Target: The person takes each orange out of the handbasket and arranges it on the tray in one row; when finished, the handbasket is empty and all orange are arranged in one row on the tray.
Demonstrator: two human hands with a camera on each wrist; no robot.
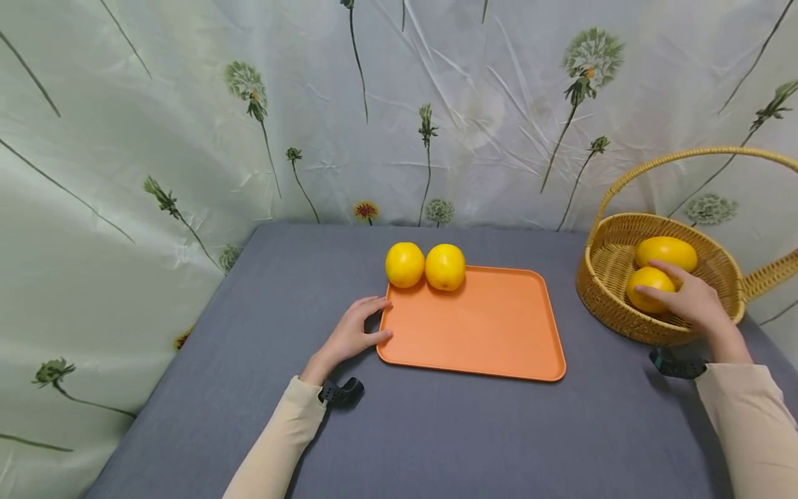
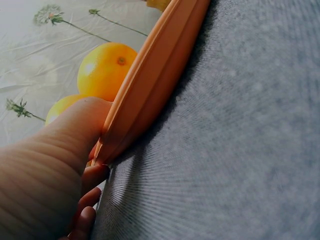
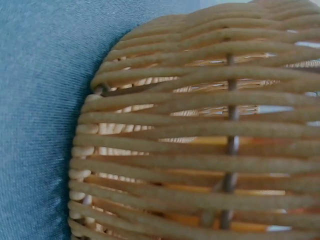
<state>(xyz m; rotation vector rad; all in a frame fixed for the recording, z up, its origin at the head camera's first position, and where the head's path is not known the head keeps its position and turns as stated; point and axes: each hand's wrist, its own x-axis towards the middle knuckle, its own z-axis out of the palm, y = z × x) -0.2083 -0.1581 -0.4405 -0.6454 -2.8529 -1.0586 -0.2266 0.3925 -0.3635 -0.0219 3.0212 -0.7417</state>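
At the left side of an orange tray, my left hand holds the rim between thumb and fingers. In the left wrist view the thumb crosses the tray's edge, and curled fingers show below it. Two oranges, one at the corner and one beside it, sit side by side at the tray's far left. My right hand reaches into a wicker basket and grips an orange there, thumb across its front. Behind that lies a longer yellow fruit. Wicker hides the right hand in its wrist view.
The basket's tall handle arches above its opening at the right. A grey cloth covers the table. Behind the table hangs a pale curtain with dandelion prints.
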